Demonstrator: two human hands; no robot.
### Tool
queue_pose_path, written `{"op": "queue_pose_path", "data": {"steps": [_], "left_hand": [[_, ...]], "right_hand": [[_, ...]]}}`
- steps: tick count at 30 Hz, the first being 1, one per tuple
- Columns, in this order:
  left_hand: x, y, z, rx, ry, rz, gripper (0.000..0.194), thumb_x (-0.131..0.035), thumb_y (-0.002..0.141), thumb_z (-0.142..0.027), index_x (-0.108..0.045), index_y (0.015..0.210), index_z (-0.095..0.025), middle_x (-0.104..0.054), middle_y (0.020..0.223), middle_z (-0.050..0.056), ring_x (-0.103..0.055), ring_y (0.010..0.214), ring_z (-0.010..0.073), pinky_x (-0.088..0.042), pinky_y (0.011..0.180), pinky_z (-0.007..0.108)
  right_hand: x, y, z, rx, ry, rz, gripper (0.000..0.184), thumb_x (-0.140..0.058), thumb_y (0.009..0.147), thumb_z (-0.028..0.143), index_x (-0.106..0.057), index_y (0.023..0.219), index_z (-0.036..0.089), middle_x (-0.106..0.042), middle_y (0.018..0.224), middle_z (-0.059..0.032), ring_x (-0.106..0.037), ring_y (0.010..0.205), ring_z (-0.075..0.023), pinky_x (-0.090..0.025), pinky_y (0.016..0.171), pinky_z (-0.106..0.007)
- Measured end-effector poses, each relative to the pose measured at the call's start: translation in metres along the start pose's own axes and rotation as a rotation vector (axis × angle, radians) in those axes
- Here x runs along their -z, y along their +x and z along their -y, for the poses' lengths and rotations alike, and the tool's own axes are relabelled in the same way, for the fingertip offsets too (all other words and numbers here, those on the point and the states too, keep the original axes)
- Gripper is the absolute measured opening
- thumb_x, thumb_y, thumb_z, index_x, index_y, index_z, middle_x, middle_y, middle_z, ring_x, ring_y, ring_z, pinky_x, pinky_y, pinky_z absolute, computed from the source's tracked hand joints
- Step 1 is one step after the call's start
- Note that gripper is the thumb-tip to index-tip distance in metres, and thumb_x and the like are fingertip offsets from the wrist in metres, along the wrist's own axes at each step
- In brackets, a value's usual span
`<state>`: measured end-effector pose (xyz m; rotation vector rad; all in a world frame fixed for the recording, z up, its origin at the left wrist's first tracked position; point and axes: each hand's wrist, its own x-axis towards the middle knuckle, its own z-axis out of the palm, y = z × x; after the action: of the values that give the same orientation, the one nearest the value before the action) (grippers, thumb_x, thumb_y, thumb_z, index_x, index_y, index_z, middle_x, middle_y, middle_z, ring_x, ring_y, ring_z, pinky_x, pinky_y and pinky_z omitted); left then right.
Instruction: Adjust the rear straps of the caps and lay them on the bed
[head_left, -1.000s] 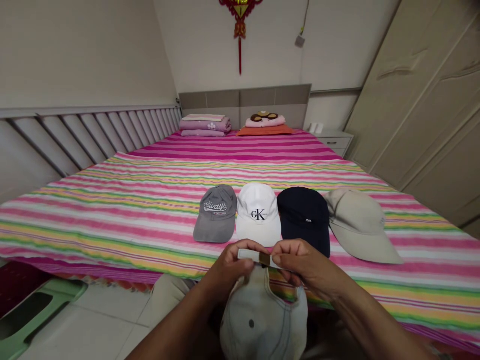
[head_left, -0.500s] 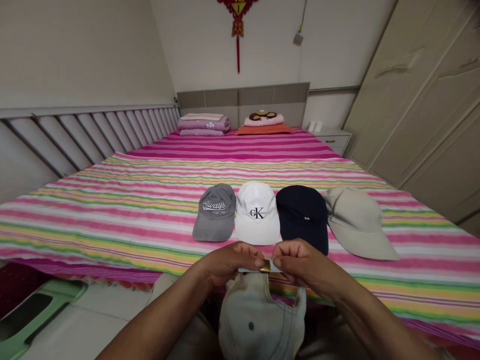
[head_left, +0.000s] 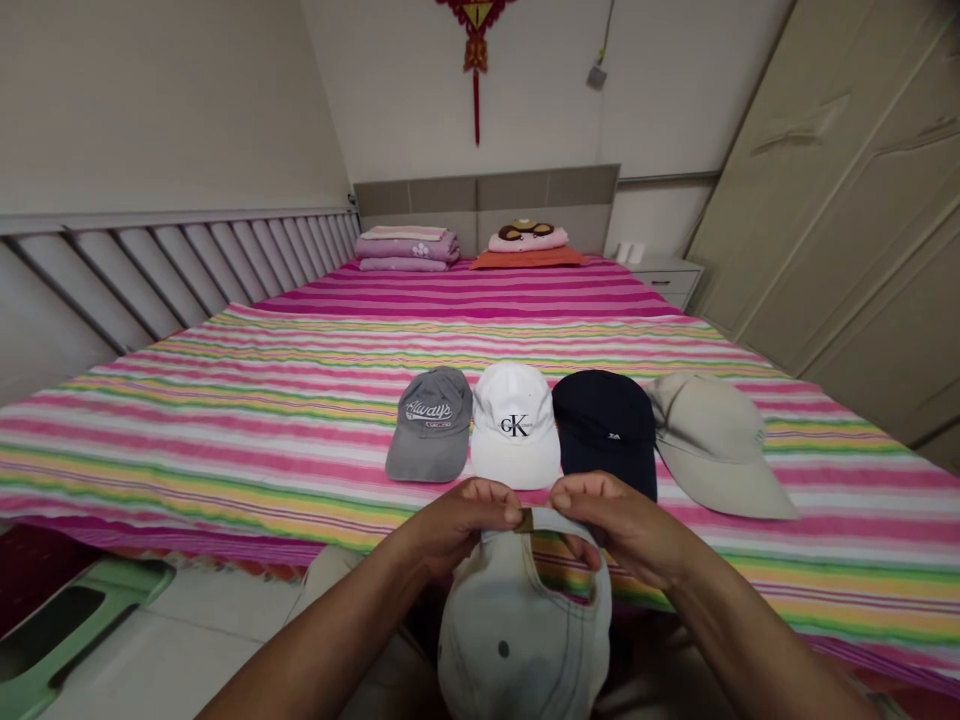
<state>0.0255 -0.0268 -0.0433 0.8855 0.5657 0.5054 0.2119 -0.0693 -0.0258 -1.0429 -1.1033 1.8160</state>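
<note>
Your left hand [head_left: 457, 520] and right hand [head_left: 615, 520] pinch the back strap buckle [head_left: 526, 519] of the pale cap [head_left: 517, 630], fingertips closed either side.

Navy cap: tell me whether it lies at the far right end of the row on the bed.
No. The navy cap has the beige cap lying to its right, which ends the row.

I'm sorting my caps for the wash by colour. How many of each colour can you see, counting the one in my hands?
Grey cotton cap with script lettering: 1
White cotton cap with black logo: 1
Navy cotton cap: 1
Beige cotton cap on the bed: 1
Pale off-white cap held in both hands: 1
Total: 5
</note>
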Motion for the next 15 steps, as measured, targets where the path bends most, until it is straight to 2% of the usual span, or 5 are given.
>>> {"op": "queue_pose_path", "data": {"steps": [2, 4, 6, 10, 15], "left_hand": [[0.003, 0.001, -0.001, -0.022, -0.029, 0.002, 0.022, -0.072, 0.058, -0.028, -0.059, 0.059, -0.010, -0.050, 0.047, -0.003, -0.040, 0.041, 0.0038, -0.028, 0.043, 0.018], [0.007, 0.002, -0.002, -0.027, -0.057, -0.005, 0.024, -0.073, 0.057, -0.028, -0.057, 0.058, -0.010, -0.050, 0.047, -0.003, -0.040, 0.041, 0.0038, -0.028, 0.043, 0.018], [0.011, 0.003, -0.003, -0.023, -0.092, 0.001, 0.024, -0.074, 0.056, -0.026, -0.057, 0.056, -0.010, -0.050, 0.047, -0.003, -0.041, 0.041, 0.0039, -0.030, 0.044, 0.018], [0.019, 0.009, -0.002, -0.028, -0.165, 0.018, 0.021, -0.074, 0.057, -0.023, -0.059, 0.057, -0.009, -0.056, 0.049, 0.000, -0.048, 0.043, 0.0061, -0.037, 0.048, 0.019], [0.026, 0.015, -0.001, -0.016, -0.202, 0.043, 0.014, -0.071, 0.061, -0.020, -0.064, 0.065, -0.008, -0.066, 0.057, 0.005, -0.058, 0.048, 0.0110, -0.042, 0.052, 0.021]], "right_hand": [[0.009, 0.002, -0.004, 0.002, 0.033, 0.050, 0.032, -0.061, 0.072, 0.044, -0.060, 0.068, 0.012, -0.060, 0.049, -0.0020, -0.052, 0.042, -0.0104, -0.037, 0.043, -0.021], [0.019, 0.004, -0.011, 0.006, 0.062, 0.083, 0.036, -0.059, 0.074, 0.046, -0.063, 0.076, 0.010, -0.065, 0.059, -0.0059, -0.059, 0.051, -0.0132, -0.042, 0.050, -0.023], [0.025, 0.006, -0.019, -0.012, 0.139, 0.098, 0.034, -0.063, 0.072, 0.044, -0.065, 0.074, 0.010, -0.065, 0.061, -0.0049, -0.058, 0.054, -0.0111, -0.042, 0.052, -0.021], [0.027, 0.009, -0.032, -0.038, 0.261, 0.101, 0.029, -0.074, 0.062, 0.036, -0.063, 0.062, 0.009, -0.060, 0.054, -0.0008, -0.052, 0.046, -0.0064, -0.037, 0.045, -0.017], [0.028, 0.013, -0.034, 0.063, 0.342, 0.019, 0.025, -0.074, 0.062, 0.032, -0.066, 0.071, 0.011, -0.060, 0.052, 0.0027, -0.051, 0.045, -0.0038, -0.036, 0.045, -0.013]]}}
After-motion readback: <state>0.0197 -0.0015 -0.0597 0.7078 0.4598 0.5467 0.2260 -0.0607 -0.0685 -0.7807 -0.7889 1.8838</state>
